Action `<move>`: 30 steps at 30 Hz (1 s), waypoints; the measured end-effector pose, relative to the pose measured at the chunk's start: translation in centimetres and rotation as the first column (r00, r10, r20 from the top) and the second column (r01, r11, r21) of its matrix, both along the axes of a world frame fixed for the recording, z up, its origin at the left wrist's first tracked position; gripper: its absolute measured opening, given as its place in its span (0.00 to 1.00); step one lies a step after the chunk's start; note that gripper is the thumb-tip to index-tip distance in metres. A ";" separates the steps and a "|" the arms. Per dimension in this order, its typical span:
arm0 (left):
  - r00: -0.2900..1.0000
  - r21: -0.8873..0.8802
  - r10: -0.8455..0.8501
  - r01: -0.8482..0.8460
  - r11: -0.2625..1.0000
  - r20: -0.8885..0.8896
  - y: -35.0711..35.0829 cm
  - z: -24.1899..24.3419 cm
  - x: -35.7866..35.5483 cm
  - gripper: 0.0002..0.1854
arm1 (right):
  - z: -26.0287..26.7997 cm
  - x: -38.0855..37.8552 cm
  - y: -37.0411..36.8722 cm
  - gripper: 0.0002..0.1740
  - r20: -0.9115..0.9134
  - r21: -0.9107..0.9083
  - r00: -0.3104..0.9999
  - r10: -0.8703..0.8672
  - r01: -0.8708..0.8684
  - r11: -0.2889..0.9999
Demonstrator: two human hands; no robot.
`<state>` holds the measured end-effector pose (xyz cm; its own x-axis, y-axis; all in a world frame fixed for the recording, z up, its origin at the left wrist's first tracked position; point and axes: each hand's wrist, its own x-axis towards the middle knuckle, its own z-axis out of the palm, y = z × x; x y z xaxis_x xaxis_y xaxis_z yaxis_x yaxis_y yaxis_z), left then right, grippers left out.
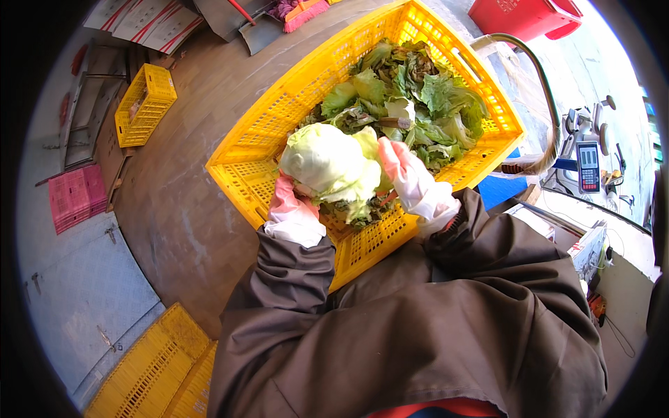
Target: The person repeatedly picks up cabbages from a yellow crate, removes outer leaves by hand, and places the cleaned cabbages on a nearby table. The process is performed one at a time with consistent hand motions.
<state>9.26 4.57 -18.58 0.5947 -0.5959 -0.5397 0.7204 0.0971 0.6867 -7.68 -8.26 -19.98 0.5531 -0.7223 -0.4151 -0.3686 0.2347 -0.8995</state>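
In front of me stands a yellow plastic crate (313,73) with many loose, partly browned lettuce leaves (413,94) in it. Over its near end my left hand (293,201), in a pinkish-white glove, supports a pale green head of iceberg lettuce (324,159) from below and the left. My right hand (407,172), gloved alike, is at the right side of the head, its fingers against an outer leaf (372,141). Whether it pinches that leaf is hard to tell. A cut stem piece (394,123) lies on the leaves just beyond.
Left of the crate, a smaller yellow crate (143,115) and a pink crate (77,196) stand apart. At lower left is another yellow crate (157,366). To the right are a curved metal tube (543,83) and a scale display (588,167); a red bin (522,18) is beyond.
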 end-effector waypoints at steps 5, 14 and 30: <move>0.974 -0.093 0.124 -0.108 0.990 0.188 0.1 -0.1 -1.2 0.24 | 4.6 0.6 1.0 0.30 0.043 -0.442 0.999 -0.015 0.032 0.897; 0.927 0.153 0.229 -0.283 0.947 0.298 -1.0 1.9 -2.9 0.23 | 1.0 3.4 2.6 0.09 0.394 0.288 0.887 -0.242 0.131 0.949; 0.904 0.000 0.265 -0.282 0.960 0.336 -1.5 1.4 -3.5 0.26 | 2.0 3.5 2.0 0.11 0.495 0.347 0.857 -0.142 -0.045 0.937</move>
